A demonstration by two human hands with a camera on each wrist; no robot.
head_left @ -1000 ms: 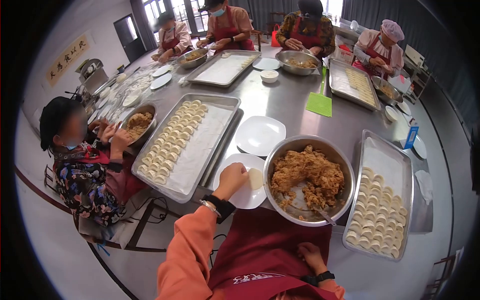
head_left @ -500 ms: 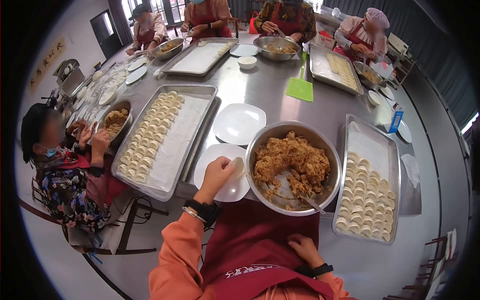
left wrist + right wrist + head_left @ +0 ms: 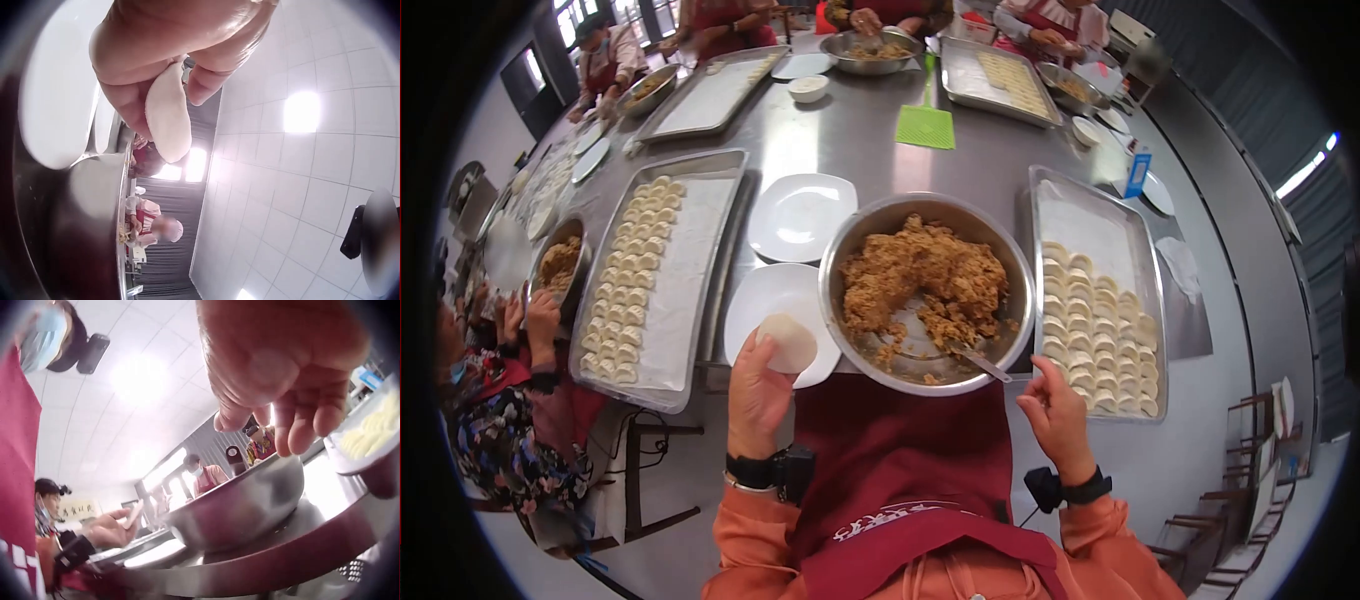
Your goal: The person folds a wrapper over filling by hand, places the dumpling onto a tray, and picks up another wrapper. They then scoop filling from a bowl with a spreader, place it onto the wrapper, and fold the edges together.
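Observation:
My left hand [image 3: 760, 390] pinches a round, pale dumpling wrapper [image 3: 788, 343] over the nearer white plate [image 3: 745, 305]. In the left wrist view the wrapper [image 3: 169, 115] sags between thumb and fingers. My right hand [image 3: 1058, 415] holds nothing, its fingers loosely bent, just right of the steel bowl [image 3: 828, 290]. Brown minced filling [image 3: 930, 265] fills much of that bowl, with a bare patch at its front. A spoon [image 3: 985, 365] leans over the rim, its handle end near my right fingertips. In the right wrist view my right hand [image 3: 290, 375] hangs above the bowl's rim.
Trays of folded dumplings stand on the left [image 3: 725, 190] and right [image 3: 1165, 330] of the steel table [image 3: 870, 130]. A second white plate [image 3: 800, 215] lies behind the nearer one. Further back are a green fly swatter [image 3: 925, 127] and a small white bowl [image 3: 808, 90]. Several people work around the table.
My left hand has lifted the wrapper from the plate and turned it upward. My right hand has risen from the apron to beside the bowl. The head view has shifted right.

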